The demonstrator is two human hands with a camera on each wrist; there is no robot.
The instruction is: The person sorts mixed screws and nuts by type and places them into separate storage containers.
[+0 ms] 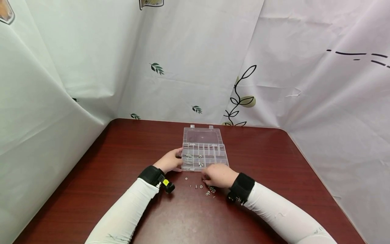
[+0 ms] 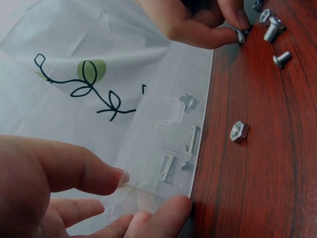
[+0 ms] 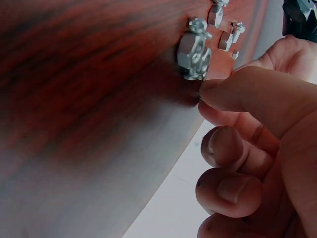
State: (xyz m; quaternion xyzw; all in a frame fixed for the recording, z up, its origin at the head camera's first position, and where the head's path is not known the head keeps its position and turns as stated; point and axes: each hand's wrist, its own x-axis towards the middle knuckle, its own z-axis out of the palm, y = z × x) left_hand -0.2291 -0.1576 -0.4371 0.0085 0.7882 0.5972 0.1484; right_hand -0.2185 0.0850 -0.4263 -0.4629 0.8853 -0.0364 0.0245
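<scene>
A clear plastic compartment box (image 1: 220,156) lies on the table with its lid (image 1: 202,136) folded back. My left hand (image 1: 169,162) holds the box's left end, thumb at the near corner and the other fingers along the side. Long bolts (image 2: 169,167) and a few nuts lie in the left compartments. Just off the box's front edge, my right hand (image 1: 220,175) pinches a small screw (image 2: 240,36) between thumb and index finger, the other fingers curled. Loose nuts and screws (image 3: 193,52) lie close to its fingertips.
On the dark red wooden table (image 1: 137,139), a single hex nut (image 2: 238,132) and a short screw (image 2: 282,59) lie in front of the box. Several more nuts (image 1: 208,193) lie nearer me. White printed cloth (image 1: 195,67) hangs behind the table and at both sides.
</scene>
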